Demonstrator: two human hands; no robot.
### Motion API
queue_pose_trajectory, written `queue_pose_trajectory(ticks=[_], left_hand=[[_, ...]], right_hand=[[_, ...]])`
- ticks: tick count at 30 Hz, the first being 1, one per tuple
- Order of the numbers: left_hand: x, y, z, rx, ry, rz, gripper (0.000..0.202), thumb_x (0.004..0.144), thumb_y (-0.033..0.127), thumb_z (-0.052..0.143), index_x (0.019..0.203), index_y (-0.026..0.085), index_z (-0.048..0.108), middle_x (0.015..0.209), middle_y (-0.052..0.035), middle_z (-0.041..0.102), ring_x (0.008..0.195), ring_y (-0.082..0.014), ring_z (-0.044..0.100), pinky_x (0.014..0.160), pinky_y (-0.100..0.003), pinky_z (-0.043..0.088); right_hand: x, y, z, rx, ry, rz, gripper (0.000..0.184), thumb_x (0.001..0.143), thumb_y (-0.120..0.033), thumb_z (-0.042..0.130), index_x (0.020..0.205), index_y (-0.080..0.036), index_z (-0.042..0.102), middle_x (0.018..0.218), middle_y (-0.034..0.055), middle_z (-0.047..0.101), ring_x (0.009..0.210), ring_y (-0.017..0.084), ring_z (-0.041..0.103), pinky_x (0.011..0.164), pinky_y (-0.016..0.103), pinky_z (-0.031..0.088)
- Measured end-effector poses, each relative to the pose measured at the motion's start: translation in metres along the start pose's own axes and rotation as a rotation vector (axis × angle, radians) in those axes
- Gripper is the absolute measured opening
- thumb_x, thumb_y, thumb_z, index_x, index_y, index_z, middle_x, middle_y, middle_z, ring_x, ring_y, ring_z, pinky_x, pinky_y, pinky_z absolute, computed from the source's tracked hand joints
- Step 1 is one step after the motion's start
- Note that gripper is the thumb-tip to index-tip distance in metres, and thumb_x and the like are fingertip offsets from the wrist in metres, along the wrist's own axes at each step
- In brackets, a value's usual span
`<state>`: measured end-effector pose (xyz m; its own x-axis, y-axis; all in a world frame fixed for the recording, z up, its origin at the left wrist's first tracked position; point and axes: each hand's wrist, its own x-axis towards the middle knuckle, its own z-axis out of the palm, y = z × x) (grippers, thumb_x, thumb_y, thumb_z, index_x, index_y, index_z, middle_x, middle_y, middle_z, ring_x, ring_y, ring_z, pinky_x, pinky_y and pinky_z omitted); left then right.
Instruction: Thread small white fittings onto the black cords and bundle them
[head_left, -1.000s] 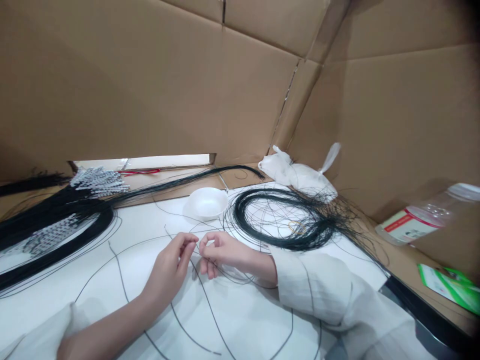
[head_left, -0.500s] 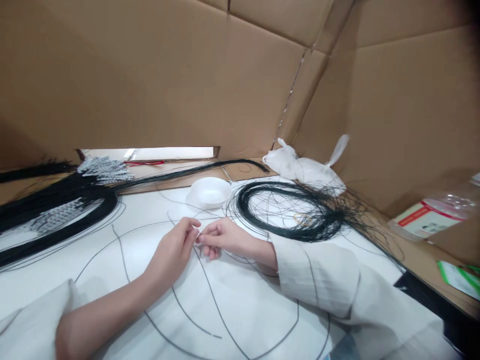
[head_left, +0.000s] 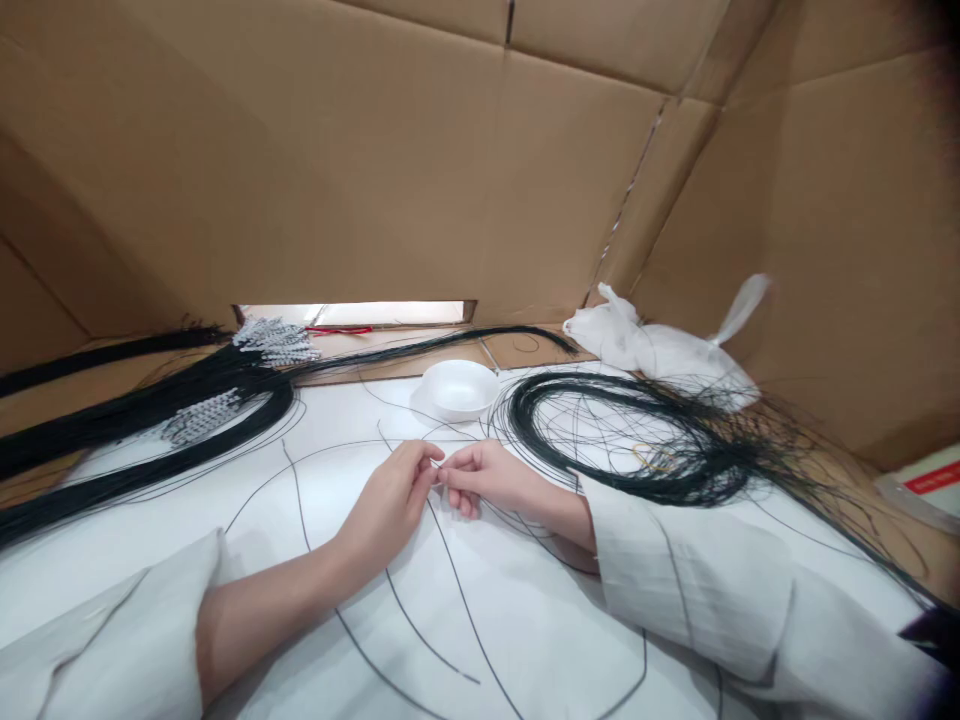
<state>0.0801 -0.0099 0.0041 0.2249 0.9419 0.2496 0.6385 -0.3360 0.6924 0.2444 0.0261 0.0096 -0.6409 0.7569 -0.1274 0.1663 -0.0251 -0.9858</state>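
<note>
My left hand (head_left: 394, 498) and my right hand (head_left: 487, 476) meet fingertip to fingertip over the white table (head_left: 525, 620), both pinched on a thin black cord (head_left: 457, 590) that trails toward me. Whether something small sits between the fingertips I cannot make out. A small white bowl (head_left: 459, 388) stands just beyond the hands. A loose coil of black cords (head_left: 637, 440) lies right of the bowl, touching my right sleeve.
A thick bundle of black cords with white-tagged ends (head_left: 202, 415) runs along the left. A white plastic bag (head_left: 660, 350) lies at the back right. Cardboard walls (head_left: 420, 170) close in the back and right, with a low slot (head_left: 360, 314) at the base.
The view has swung to the left, so everything sits further right in the picture and the bottle at the right has left the view. My fingertips have closed together on the cord.
</note>
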Motion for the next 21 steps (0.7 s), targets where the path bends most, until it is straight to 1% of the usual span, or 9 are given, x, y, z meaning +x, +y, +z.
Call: queue_pose_trajectory(ticks=[3, 6, 11, 15, 21], left_hand=[[-0.0001, 0.0007, -0.0007, -0.016, -0.014, -0.009, 0.016, 0.087, 0.022, 0.037, 0.095, 0.02, 0.05, 0.081, -0.0017, 0.058, 0.072, -0.0158, 0.052, 0.063, -0.027, 0.039], [0.0003, 0.0029, -0.0024, -0.022, -0.024, 0.001, 0.014, 0.086, 0.019, 0.038, 0.087, 0.02, 0.052, 0.08, -0.0008, 0.058, 0.073, -0.0151, 0.052, 0.064, -0.027, 0.038], [0.0006, 0.0045, -0.0034, -0.024, 0.001, 0.016, 0.016, 0.086, 0.017, 0.037, 0.083, 0.02, 0.052, 0.079, -0.0002, 0.057, 0.073, -0.0145, 0.052, 0.065, -0.027, 0.039], [0.0005, 0.0022, -0.0025, -0.021, 0.012, 0.026, 0.018, 0.087, 0.017, 0.036, 0.084, 0.02, 0.053, 0.08, -0.0005, 0.057, 0.074, -0.0149, 0.052, 0.066, -0.027, 0.039], [0.0003, -0.0006, 0.0001, -0.013, 0.02, 0.012, 0.019, 0.085, 0.016, 0.037, 0.095, 0.02, 0.052, 0.085, -0.002, 0.057, 0.076, -0.016, 0.052, 0.064, -0.027, 0.039]], right_hand=[[0.0005, 0.0014, -0.0012, -0.008, -0.033, -0.005, 0.028, 0.077, -0.035, 0.057, 0.064, -0.011, 0.058, 0.054, -0.0005, 0.056, 0.044, 0.006, 0.052, 0.043, 0.016, 0.041], [0.0006, 0.0022, -0.0024, -0.009, -0.053, 0.002, 0.027, 0.077, -0.035, 0.055, 0.066, -0.01, 0.059, 0.054, -0.0005, 0.056, 0.043, 0.006, 0.052, 0.042, 0.016, 0.041], [0.0003, 0.0019, -0.003, -0.011, -0.059, -0.005, 0.025, 0.078, -0.032, 0.055, 0.064, -0.011, 0.058, 0.053, -0.0012, 0.055, 0.043, 0.005, 0.051, 0.042, 0.015, 0.041], [0.0008, 0.0012, -0.0016, 0.005, -0.026, 0.012, 0.023, 0.077, -0.029, 0.055, 0.063, -0.011, 0.057, 0.053, -0.0009, 0.056, 0.042, 0.005, 0.051, 0.042, 0.016, 0.041], [0.0022, 0.0012, -0.0008, 0.038, 0.007, 0.039, 0.018, 0.075, -0.025, 0.056, 0.065, -0.011, 0.059, 0.054, -0.001, 0.057, 0.042, 0.005, 0.052, 0.041, 0.015, 0.042]])
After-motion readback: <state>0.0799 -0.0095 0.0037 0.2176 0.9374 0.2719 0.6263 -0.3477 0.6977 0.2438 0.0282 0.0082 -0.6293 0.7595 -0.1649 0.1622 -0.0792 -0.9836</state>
